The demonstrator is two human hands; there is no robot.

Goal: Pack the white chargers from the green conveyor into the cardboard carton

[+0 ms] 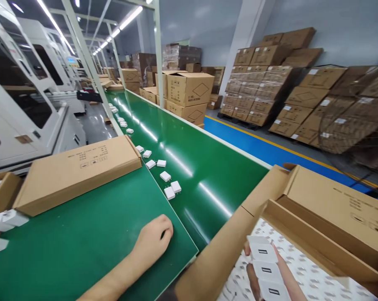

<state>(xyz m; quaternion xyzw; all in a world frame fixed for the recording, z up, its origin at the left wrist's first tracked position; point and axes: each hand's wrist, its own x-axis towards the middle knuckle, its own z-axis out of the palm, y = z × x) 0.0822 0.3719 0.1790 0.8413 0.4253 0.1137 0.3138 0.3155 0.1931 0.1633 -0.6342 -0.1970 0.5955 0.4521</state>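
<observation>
My right hand (288, 276) grips a row of three white USB chargers (266, 269), their port faces turned up toward me. It is above an open carton (317, 246) whose white tray has many small slots. My left hand (154, 238) rests on the green tabletop (91, 234), its fingers curled into a loose fist with nothing visible inside. Beyond it, loose white chargers (166, 176) with prongs lie scattered along the edge of the green conveyor belt (189, 154).
A closed flat carton (82, 167) lies on the tabletop, with white chargers (15, 217) near its left end. Stacked boxes (189, 90) stand beyond the belt, and wrapped pallets (257, 88) line the wall. White machines (22, 92) stand at left.
</observation>
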